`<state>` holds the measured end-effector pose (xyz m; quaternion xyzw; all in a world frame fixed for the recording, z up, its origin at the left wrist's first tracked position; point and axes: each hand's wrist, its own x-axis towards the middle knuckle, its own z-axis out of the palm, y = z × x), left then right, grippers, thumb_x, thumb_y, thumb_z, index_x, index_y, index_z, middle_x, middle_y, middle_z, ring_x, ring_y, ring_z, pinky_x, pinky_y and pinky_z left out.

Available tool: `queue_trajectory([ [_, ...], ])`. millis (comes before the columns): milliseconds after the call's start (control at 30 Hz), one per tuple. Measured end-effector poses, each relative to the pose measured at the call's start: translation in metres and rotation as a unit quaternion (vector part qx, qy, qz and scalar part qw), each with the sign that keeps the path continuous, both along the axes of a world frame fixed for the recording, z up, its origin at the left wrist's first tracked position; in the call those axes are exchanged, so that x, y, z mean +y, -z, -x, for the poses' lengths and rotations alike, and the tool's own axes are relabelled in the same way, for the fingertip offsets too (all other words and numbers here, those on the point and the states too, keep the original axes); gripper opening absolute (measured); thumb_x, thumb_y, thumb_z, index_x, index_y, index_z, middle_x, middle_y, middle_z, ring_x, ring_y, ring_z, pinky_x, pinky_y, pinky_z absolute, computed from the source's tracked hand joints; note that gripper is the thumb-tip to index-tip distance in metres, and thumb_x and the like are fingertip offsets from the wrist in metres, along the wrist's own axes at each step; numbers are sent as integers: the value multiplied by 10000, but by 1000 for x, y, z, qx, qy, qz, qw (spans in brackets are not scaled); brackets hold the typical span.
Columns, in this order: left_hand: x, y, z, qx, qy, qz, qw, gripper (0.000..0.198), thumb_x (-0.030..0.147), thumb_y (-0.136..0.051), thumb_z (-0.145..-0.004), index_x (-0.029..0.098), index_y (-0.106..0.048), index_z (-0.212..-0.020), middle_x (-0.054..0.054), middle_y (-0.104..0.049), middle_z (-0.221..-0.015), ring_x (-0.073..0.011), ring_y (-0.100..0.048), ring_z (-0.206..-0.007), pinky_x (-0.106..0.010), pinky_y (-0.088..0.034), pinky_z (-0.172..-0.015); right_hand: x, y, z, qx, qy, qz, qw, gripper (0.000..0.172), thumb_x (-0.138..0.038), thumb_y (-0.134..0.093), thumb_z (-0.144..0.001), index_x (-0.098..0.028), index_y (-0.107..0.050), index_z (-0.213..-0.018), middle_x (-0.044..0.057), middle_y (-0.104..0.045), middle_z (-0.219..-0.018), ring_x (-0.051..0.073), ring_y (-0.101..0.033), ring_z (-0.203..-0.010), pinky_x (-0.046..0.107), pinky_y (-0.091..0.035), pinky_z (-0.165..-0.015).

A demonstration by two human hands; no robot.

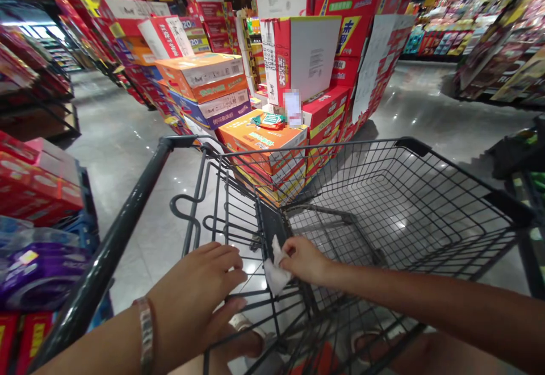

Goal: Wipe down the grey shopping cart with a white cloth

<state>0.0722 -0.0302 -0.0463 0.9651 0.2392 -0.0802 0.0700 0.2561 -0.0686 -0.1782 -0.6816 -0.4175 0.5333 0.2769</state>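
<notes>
A wire shopping cart (426,153) with a dark handle bar (123,233) fills the foreground. My right hand (304,258) reaches inside the basket and pinches a small white wipe (275,273) against the dark flap of the child seat (272,227). My left hand (200,301) rests on the wire frame of the cart's near end, fingers curled over the wires, thumb underneath. A bracelet sits on my left wrist (145,332).
Stacks of red, orange and purple cartons (264,136) stand just beyond the cart's front. Shelves of red packs (38,187) and purple bags (38,267) line the left. More shelving (502,51) stands at the right. Shiny grey floor (421,108) runs between them.
</notes>
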Motion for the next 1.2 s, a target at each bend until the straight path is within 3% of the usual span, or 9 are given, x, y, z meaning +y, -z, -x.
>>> queue_trajectory([
  [167, 4, 4, -3, -24, -47, -20, 998, 194, 224, -483, -822, 239, -673, -860, -41, -665, -975, -227, -540, -1060, -425, -381, -996, 3, 12, 17, -110, -107, -160, 975, 148, -7, -531, -614, -147, -573, -634, -8, -596, -680, 112, -527, -687, 195, -325, -576],
  [300, 5, 14, 1, -28, -61, -93, 993, 221, 266, -482, -829, 227, -688, -898, -61, -651, -1079, -269, -464, -1190, -500, -266, -1087, 5, 24, 23, -161, -128, -171, 964, 164, -15, -546, -585, -146, -585, -674, 20, -631, -770, 125, -533, -739, 196, -312, -584],
  [400, 6, 20, 6, -59, -57, -121, 989, 244, 280, -472, -835, 228, -687, -936, -63, -634, -1123, -266, -445, -1211, -501, -259, -1095, 8, 31, 21, -155, -133, -145, 968, 161, -28, -545, -590, -154, -586, -681, 6, -630, -732, 116, -531, -695, 198, -280, -547],
  [467, 7, 23, 10, -86, -49, -142, 985, 240, 282, -487, -823, 224, -686, -943, -66, -629, -1127, -270, -435, -1219, -501, -271, -1092, 9, 37, 15, -158, -119, -112, 974, 184, -5, -534, -577, -157, -583, -667, 7, -631, -719, 118, -537, -693, 202, -262, -534],
  [633, 11, 24, 16, -133, -21, -175, 975, 221, 303, -518, -805, 231, -668, -950, -69, -616, -1126, -275, -445, -1207, -476, -374, -1032, 11, 55, -5, -182, 4, 19, 983, 197, 48, -514, -547, -144, -544, -582, 65, -643, -733, 163, -568, -723, 216, -279, -531],
  [733, 17, 15, 13, -167, -49, -216, 961, 266, 274, -463, -834, 201, -643, -1017, -104, -594, -1155, -281, -441, -1214, -459, -428, -987, 17, 56, 1, -189, 46, 7, 981, 195, 33, -498, -572, -146, -554, -623, 64, -644, -740, 162, -573, -711, 214, -312, -536],
  [900, 39, -7, 14, -206, -232, -274, 910, 415, 203, -362, -826, 74, -569, -1162, -216, -559, -1201, -333, -485, -1167, -512, -431, -958, 30, 29, 33, -21, 131, -74, 988, 178, -9, -525, -548, -180, -488, -514, -31, -538, -543, 119, -516, -580, 207, -322, -515],
  [1033, 50, -12, 18, -205, -367, -98, 902, 485, 283, -314, -838, 79, -540, -1216, -142, -684, -1015, -253, -643, -921, -375, -514, -814, 30, -9, 48, 130, 155, -76, 976, 120, -64, -535, -545, -178, -506, -525, -57, -498, -496, 98, -459, -502, 207, -308, -481],
  [1200, 51, -11, 15, -254, -410, -15, 876, 459, 316, -394, -800, 144, -589, -1179, -76, -726, -847, -226, -674, -815, -303, -507, -707, 29, -54, 58, 254, 129, -86, 955, 59, -109, -526, -555, -161, -538, -581, -56, -512, -501, 86, -445, -462, 195, -295, -447],
])
